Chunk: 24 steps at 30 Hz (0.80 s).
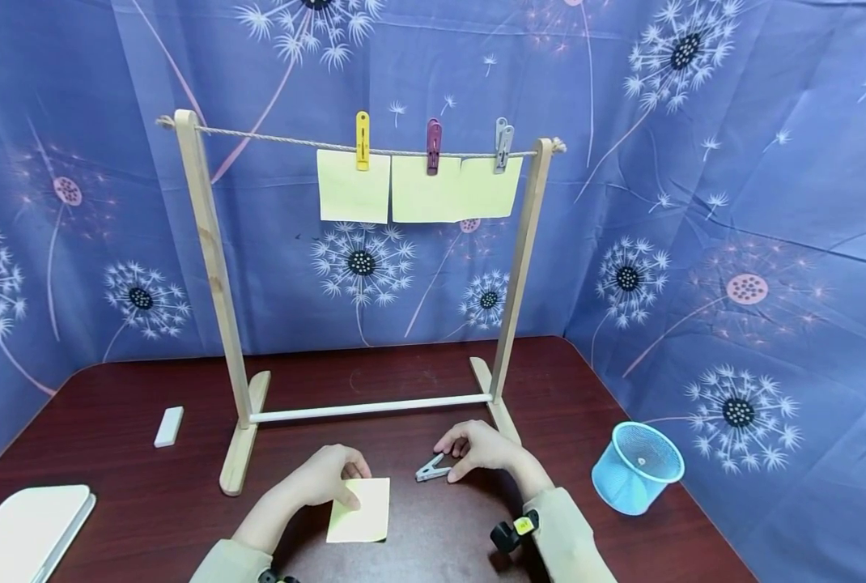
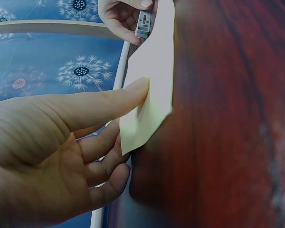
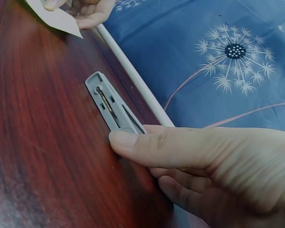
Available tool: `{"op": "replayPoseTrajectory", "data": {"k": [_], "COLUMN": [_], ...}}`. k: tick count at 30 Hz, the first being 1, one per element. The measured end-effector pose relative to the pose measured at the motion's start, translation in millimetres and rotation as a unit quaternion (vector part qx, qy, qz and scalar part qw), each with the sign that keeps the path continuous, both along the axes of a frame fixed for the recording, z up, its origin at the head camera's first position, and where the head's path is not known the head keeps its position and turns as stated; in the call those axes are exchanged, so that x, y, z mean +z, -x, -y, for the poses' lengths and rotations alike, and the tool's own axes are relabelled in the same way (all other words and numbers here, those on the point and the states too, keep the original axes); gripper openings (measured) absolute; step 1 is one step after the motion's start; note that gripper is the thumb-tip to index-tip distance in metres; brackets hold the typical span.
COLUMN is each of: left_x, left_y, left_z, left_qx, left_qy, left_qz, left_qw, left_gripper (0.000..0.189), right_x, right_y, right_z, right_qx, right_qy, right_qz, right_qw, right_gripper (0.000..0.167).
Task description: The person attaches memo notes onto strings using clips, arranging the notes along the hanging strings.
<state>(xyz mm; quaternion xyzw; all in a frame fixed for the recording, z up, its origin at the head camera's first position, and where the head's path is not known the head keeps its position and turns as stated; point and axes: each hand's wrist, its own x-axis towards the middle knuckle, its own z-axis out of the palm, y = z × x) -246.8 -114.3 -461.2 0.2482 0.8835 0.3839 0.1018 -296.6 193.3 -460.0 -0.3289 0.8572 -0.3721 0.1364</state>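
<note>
My left hand (image 1: 325, 476) pinches a pale yellow paper note (image 1: 367, 518) between thumb and fingers, low over the table. In the left wrist view the thumb lies across the note's face (image 2: 154, 95). To its right, my right hand (image 1: 482, 450) pinches a grey clothespin (image 1: 431, 468) by its handle ends. The right wrist view shows that clothespin (image 3: 107, 102) side-on with its metal spring. Behind both hands, three yellow notes hang from a rope (image 1: 273, 138), held by a yellow clothespin (image 1: 362, 142), a maroon clothespin (image 1: 434, 146) and a grey clothespin (image 1: 503, 146).
A wooden frame (image 1: 214, 267) with a white crossbar (image 1: 367, 408) carries the rope. On the left lie a white block (image 1: 169, 427) and a white flat case (image 1: 25, 534). A blue mesh cup (image 1: 633, 470) stands at the right. Patterned blue cloth (image 1: 433, 81) hangs behind.
</note>
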Motion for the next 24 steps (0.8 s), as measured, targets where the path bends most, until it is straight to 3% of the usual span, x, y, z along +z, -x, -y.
{"op": "replayPoseTrajectory", "data": {"k": [14,20,24], "left_x": [-3.0,-2.1,-0.4], "left_y": [3.6,4.7,4.5], "left_z": [7.6,10.1,11.6], "left_qx": [-0.031,-0.028,-0.031], "left_qy": [-0.020,-0.033,-0.041], "left_qz": [0.017,0.037,0.050], "left_qw": [0.9992,0.9984,0.9974], "left_gripper": [0.028,0.028,0.028], "right_x": [-0.8,-4.3,-4.2], "right_y": [0.7,3.3,2.6], "right_z": [-0.1,0.1,1.8], "right_qx": [0.003,0.006,0.021], "right_qy": [0.005,0.036,0.084], "right_qz": [-0.004,0.042,0.080], "right_qw": [1.0000,0.9984,0.9930], "right_gripper": [0.033,0.032,0.030]}}
